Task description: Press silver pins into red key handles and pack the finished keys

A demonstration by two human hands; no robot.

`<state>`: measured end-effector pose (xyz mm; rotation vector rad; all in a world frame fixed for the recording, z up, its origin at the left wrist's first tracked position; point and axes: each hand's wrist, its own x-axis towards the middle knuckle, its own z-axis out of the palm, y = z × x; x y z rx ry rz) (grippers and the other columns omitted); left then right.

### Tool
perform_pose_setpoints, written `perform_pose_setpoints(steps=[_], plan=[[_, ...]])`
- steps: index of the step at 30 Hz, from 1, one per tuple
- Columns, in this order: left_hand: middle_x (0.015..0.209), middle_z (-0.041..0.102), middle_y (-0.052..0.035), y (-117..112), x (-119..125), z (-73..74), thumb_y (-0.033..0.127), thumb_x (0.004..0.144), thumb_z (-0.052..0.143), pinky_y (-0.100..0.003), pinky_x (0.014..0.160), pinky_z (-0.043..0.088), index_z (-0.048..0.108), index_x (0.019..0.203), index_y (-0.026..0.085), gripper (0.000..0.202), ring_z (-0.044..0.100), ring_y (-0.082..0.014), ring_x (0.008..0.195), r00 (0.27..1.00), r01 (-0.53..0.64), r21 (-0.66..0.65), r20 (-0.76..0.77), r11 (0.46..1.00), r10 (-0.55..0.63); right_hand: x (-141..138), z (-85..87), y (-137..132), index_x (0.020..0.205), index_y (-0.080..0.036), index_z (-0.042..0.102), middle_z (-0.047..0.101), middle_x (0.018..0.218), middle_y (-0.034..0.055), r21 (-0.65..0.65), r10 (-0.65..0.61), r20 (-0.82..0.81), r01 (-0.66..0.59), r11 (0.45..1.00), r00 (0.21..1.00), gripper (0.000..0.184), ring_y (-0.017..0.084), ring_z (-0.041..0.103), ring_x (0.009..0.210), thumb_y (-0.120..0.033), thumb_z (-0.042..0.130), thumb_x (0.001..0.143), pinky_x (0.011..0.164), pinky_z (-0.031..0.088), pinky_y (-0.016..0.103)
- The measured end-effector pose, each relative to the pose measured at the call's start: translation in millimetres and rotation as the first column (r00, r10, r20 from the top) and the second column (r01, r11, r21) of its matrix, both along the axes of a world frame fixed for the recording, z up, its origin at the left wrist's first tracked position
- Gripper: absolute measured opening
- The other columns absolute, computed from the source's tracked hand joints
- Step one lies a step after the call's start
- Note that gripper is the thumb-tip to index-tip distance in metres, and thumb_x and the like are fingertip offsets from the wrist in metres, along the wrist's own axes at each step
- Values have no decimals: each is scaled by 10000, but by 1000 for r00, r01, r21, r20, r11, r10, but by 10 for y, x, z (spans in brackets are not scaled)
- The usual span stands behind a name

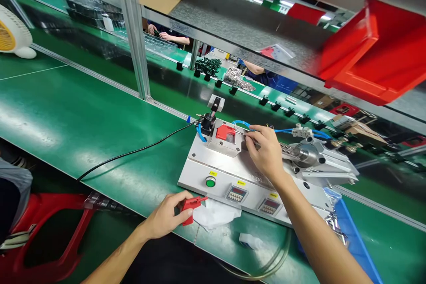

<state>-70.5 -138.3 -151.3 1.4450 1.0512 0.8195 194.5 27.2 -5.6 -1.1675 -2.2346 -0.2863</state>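
Observation:
My left hand (169,214) is closed around a red plastic part (191,207) with a narrow tip, held in front of the machine near the table edge. A second red plastic part (225,132) sits in the metal fixture block (223,145) on top of the bench machine (246,168). Just right of that block, my right hand (266,148) has its thumb and fingertips pinched on a thin metal piece, which points toward the seated red part. The fingers partly hide this piece.
A green button (210,181) and two small counters are on the machine front. A blue bin (356,239) with metal pieces stands at right, a white cloth (216,215) in front. A black cable (133,152) crosses the table. A red bin (376,53) overhangs the right side. Other people work behind.

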Motion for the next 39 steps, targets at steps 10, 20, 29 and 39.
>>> perform_pose_setpoints(steps=[10,20,29,39], plan=[[877,679,-17,-3,8,-1,347,926,573,-301,781,443,670,1002,198,193,581,-197,805,1000,-10,10,-1,1000,10,-21,-65,-50,1107,-241,735,720,1183,135,-33,22,-22,-22,999,1000,286,326,636,1106,-265,465,1018,963,531,552],[894,662,-16,-8,7,-73,360,928,596,-281,757,453,661,1030,192,207,576,-188,805,999,2,-12,41,1000,-1,-343,115,21,1167,-213,724,655,1325,158,-145,43,38,-37,989,998,277,366,574,1230,-281,555,959,1039,489,568],[878,664,-15,-7,11,-63,333,931,582,-284,762,449,666,1017,189,187,571,-185,795,1000,-12,22,28,1000,11,-439,119,128,1006,-241,673,687,1115,112,-236,27,30,-20,971,999,150,320,616,1033,-220,553,918,916,523,487],[945,678,-28,-28,15,-75,360,931,598,-286,791,472,668,1050,194,217,596,-202,858,998,6,-5,62,1000,-6,-508,250,198,941,-213,673,663,1151,122,-372,9,151,49,927,988,160,301,609,1042,-159,528,901,885,539,458]])
